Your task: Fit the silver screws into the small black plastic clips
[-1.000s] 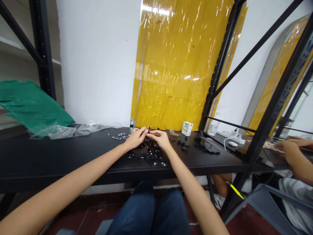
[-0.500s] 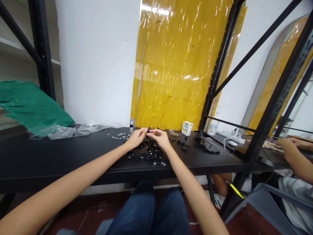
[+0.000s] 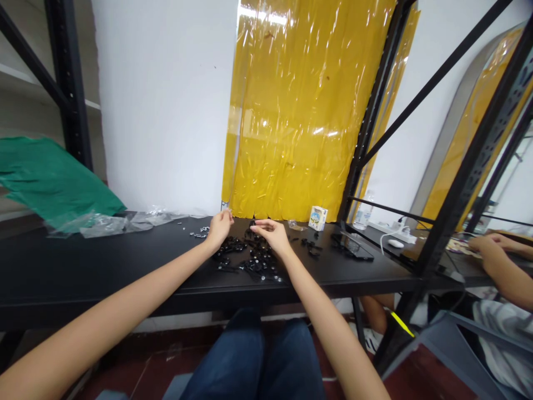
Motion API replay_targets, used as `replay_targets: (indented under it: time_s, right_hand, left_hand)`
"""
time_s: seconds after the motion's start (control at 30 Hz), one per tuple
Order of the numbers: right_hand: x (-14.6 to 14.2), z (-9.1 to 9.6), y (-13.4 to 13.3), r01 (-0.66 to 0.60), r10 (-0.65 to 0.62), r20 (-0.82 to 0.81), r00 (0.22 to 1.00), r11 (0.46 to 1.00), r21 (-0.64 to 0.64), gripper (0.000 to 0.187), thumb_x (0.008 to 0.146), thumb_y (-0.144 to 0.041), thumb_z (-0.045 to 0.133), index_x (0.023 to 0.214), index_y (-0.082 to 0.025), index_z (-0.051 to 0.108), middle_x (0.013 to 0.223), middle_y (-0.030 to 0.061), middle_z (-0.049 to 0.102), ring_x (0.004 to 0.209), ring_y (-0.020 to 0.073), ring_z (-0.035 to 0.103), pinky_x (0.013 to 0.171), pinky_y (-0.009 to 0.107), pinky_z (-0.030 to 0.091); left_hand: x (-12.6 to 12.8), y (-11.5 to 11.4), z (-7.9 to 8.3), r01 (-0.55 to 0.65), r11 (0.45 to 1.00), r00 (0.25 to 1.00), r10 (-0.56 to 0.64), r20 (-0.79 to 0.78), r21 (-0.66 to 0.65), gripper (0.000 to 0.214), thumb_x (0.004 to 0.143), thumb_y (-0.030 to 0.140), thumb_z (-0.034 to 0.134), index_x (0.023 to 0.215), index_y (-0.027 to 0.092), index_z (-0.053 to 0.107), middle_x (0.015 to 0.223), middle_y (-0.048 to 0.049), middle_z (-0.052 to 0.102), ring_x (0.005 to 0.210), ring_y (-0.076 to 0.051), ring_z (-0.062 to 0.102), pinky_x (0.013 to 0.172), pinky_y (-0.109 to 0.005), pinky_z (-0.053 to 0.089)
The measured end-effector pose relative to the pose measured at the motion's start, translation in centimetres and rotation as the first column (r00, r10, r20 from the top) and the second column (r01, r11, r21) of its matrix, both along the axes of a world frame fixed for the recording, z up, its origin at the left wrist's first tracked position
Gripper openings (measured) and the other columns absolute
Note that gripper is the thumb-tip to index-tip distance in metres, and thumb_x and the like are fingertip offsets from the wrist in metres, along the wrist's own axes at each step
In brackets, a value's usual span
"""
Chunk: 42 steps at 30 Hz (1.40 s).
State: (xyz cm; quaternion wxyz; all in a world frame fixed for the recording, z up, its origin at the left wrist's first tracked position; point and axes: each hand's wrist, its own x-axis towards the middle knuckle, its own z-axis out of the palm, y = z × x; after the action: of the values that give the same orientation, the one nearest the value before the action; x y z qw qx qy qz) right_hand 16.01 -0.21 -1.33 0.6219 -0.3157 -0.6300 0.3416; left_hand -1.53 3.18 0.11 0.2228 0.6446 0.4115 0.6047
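Observation:
My right hand (image 3: 270, 232) pinches a small black part (image 3: 252, 224) between thumb and fingertips, just above the table. My left hand (image 3: 220, 226) is apart from it on the left, its fingers drawn together; whatever they may hold is too small to make out. Below and between the hands lies a pile of small black parts (image 3: 260, 261), some with shiny round silver pieces. Beside my left hand is a scatter of small silvery pieces (image 3: 200, 232), partly hidden by the hand. A smaller group of black parts (image 3: 311, 246) lies to the right.
A small white box (image 3: 318, 218) stands at the back, near a dark flat device (image 3: 353, 247). Clear plastic bags (image 3: 108, 225) and green sheeting (image 3: 58, 180) lie left. Black metal posts (image 3: 453, 161) frame the table (image 3: 125, 266); another person's arms (image 3: 499, 261) are at far right.
My left hand has moved away from my right, leftward toward the silvery pieces. The right hand stays nearly in place with the black part.

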Motion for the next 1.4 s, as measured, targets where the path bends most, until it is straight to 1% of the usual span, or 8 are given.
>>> replay_targets:
  time_s: [0.3,0.5,0.73,0.87,0.97,1.13,1.23,1.4]
  right_hand:
    - [-0.1,0.0,-0.1,-0.012,0.012,0.013,1.000,1.000,-0.017,0.034,0.058,-0.034,0.077,0.084,-0.014,0.072,0.084,0.0078,0.074,0.078,0.0204,0.068,0.081,0.035,0.051]
    - [0.1,0.0,-0.3,-0.103,0.105,0.082,0.991,0.994,-0.031,0.032,0.062,-0.036,0.072,0.086,-0.015,0.073,0.080,0.0056,0.074,0.069,0.0174,0.066,0.074,0.031,0.051]
    - [0.0,-0.3,-0.1,-0.092,0.105,0.125,0.987,0.990,-0.102,0.037,0.061,-0.031,0.073,0.093,-0.013,0.069,0.054,-0.0017,0.065,0.048,0.0092,0.056,0.054,0.022,0.044]
    - [0.2,-0.2,0.7,0.018,-0.026,-0.072,0.997,0.994,-0.106,0.031,0.062,-0.028,0.072,0.088,-0.012,0.067,0.058,-0.0003,0.067,0.052,0.0100,0.059,0.057,0.023,0.048]
    - [1.2,0.0,1.5,0.233,-0.263,-0.341,0.902,0.964,-0.128,0.031,0.068,-0.025,0.068,0.094,-0.009,0.062,0.067,0.0047,0.070,0.060,0.0126,0.064,0.063,0.025,0.052]
    - [3.1,0.2,2.2,0.454,-0.499,-0.696,0.516,0.849,-0.271,0.046,0.085,-0.027,0.049,0.125,-0.008,0.037,0.112,0.0186,0.063,0.093,0.0169,0.068,0.083,0.030,0.054]
    - [3.2,0.2,2.1,0.397,-0.468,-0.711,0.525,0.873,-0.283,0.050,0.086,-0.028,0.048,0.128,-0.007,0.033,0.126,0.0232,0.054,0.104,0.0190,0.063,0.089,0.031,0.051]
    - [2.5,0.6,1.7,0.344,-0.389,-0.704,0.594,0.914,-0.215,0.044,0.086,-0.028,0.048,0.123,-0.006,0.040,0.126,0.0253,0.053,0.105,0.0207,0.063,0.092,0.034,0.049]
  left_hand:
    - [-0.1,-1.1,0.9,0.260,0.916,0.832,-0.053,0.553,-0.304,0.040,0.094,0.036,0.031,0.068,0.014,0.051,0.046,0.0029,0.046,0.040,-0.008,0.044,0.045,-0.018,0.041]
    - [0.4,-1.9,1.2,0.792,0.435,0.588,-0.351,0.729,-0.429,0.054,0.096,0.040,0.019,0.108,-0.001,0.051,0.089,-0.0200,0.065,0.085,-0.023,0.066,0.079,-0.032,0.053]
    - [0.0,-1.3,0.5,0.817,0.255,0.576,-0.344,0.741,-0.517,0.047,0.095,0.021,0.022,0.131,-0.009,0.029,0.092,-0.0204,0.066,0.090,-0.023,0.066,0.082,-0.029,0.053]
    - [-0.1,-1.3,0.9,0.807,0.334,0.580,-0.295,0.759,-0.487,0.045,0.092,0.017,0.023,0.127,-0.010,0.035,0.096,-0.0226,0.065,0.096,-0.024,0.065,0.083,-0.029,0.053]
    - [-0.3,-1.4,1.4,0.697,0.548,0.671,-0.273,0.689,-0.462,0.041,0.090,0.017,0.026,0.117,-0.004,0.048,0.096,-0.0202,0.066,0.092,-0.021,0.066,0.082,-0.027,0.052]
    - [-0.4,-1.2,1.6,0.215,0.897,0.954,-0.278,-0.113,-0.387,0.023,0.075,0.029,0.055,0.082,0.011,0.067,0.080,-0.0087,0.070,0.071,-0.017,0.064,0.068,-0.025,0.049]
    - [-0.4,-1.6,1.4,0.115,0.973,0.779,-0.212,-0.590,-0.199,0.019,0.067,0.033,0.061,0.071,0.017,0.070,0.072,-0.0033,0.070,0.070,-0.018,0.063,0.065,-0.025,0.044]
    - [-0.3,-2.3,1.0,0.051,0.996,0.568,-0.095,-0.818,-0.080,0.022,0.067,0.043,0.062,0.075,0.024,0.072,0.071,0.0025,0.069,0.072,-0.016,0.062,0.067,-0.025,0.038]
